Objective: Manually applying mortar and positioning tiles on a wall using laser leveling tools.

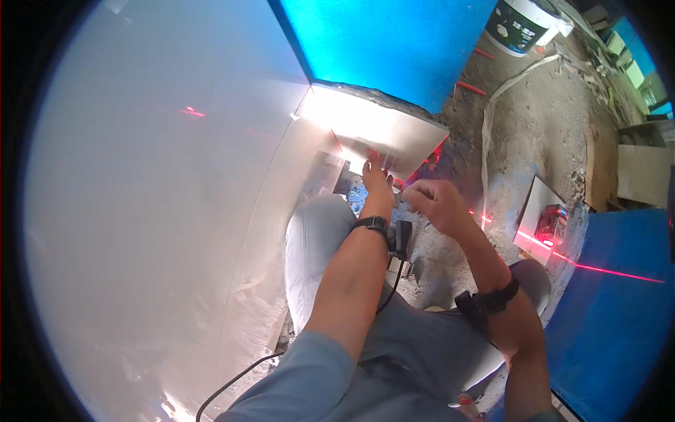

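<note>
We see the pale panel (pixel 411 137) set low, just under the blue wall (pixel 394 49) and beside the large pale wall (pixel 162 176). It is flat, smooth and straight-edged, glaring white at its upper left and fading to a shaded grey-beige toward its lower right. A rough dark strip runs along its top, and red light catches its right edge. Our left hand (pixel 377 181) is at its lower part, fingers pointing toward its face; we cannot tell whether they touch it or grip anything. Our right hand (pixel 437 204) is near the panel's lower corner, fingers curled in; whether they pinch something, we cannot tell. To the right, a laser device (pixel 551 224) rests on a white board (pixel 534 204).
</note>
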A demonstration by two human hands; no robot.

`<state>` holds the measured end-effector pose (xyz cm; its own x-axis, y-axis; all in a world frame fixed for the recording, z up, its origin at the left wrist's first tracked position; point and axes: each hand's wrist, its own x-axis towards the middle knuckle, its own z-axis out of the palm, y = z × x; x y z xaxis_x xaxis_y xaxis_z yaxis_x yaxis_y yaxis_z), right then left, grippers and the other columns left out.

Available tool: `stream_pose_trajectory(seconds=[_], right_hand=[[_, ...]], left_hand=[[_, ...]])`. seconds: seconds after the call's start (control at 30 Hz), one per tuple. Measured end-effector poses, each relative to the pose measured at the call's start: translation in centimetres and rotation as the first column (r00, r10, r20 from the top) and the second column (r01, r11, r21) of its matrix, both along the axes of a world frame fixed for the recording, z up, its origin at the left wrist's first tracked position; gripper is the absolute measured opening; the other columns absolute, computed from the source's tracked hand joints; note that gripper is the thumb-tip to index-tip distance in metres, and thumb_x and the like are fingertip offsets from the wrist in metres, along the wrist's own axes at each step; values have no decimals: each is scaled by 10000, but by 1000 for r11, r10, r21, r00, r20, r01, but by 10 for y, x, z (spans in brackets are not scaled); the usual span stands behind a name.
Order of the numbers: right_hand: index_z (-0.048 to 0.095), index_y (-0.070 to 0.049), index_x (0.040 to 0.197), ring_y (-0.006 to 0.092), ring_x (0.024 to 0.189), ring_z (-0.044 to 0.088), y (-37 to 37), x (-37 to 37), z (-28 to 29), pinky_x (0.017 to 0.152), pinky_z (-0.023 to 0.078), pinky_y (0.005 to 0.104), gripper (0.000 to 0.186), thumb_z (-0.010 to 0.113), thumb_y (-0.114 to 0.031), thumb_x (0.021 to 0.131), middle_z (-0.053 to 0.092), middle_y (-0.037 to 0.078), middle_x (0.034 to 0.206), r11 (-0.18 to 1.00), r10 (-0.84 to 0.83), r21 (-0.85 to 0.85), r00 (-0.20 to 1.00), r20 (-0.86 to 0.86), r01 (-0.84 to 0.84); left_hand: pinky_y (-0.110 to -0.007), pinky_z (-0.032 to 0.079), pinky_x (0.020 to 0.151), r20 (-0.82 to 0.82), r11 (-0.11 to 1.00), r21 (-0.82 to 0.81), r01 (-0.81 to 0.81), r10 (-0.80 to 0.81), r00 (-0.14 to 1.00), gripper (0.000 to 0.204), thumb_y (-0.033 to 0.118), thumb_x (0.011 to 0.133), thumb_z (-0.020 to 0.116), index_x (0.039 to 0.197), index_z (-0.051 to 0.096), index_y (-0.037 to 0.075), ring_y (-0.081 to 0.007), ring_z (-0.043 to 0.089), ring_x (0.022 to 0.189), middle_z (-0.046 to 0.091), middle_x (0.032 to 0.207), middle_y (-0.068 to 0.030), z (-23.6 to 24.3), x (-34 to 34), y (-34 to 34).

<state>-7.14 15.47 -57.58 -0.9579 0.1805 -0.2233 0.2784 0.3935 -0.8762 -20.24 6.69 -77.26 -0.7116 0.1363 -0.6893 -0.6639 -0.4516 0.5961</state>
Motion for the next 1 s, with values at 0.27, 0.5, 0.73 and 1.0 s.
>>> stream_pose_trajectory(seconds=[0.27, 0.5, 0.73, 1.0], right_hand=[[661, 19, 1058, 74, 782, 592, -20, 9, 19, 704, 482, 247, 258, 616, -206, 940, 659, 22, 851, 962, 51, -269, 999, 7, -47], [625, 40, 1119, 86, 867, 608, -19, 18, 28, 769, 496, 253, 269, 625, -157, 936, 667, 52, 978, 967, -34, -254, 997, -64, 17], [628, 26, 1124, 113, 882, 635, -29, 18, 41, 783, 510, 277, 265, 633, -152, 928, 703, 106, 957, 995, 19, -94, 997, -81, -27], [614, 18, 1155, 121, 951, 620, -13, 21, 25, 831, 510, 293, 283, 635, -146, 926, 678, 112, 1044, 990, -37, -143, 993, -113, 21]], left_hand=[[-245, 361, 608, -31, 1000, -1, -3, 3, 1000, 913, 765, 719, 654, 1304, 487, 84, -119, 522, 844, 567, 1116, -5, -13, -3, 2], [-289, 369, 716, -44, 998, 59, -27, 29, 999, 892, 823, 693, 612, 1228, 526, 114, -101, 531, 877, 575, 1023, 17, -14, -4, 6], [-321, 348, 817, -32, 999, 38, -7, 9, 999, 950, 861, 674, 581, 1258, 514, 115, -134, 490, 1025, 542, 1143, 3, -28, -19, -15], [-378, 328, 887, -28, 997, 76, 4, -2, 1000, 945, 865, 694, 549, 1305, 494, 146, -156, 463, 1117, 521, 1242, 1, -23, -11, 1]])
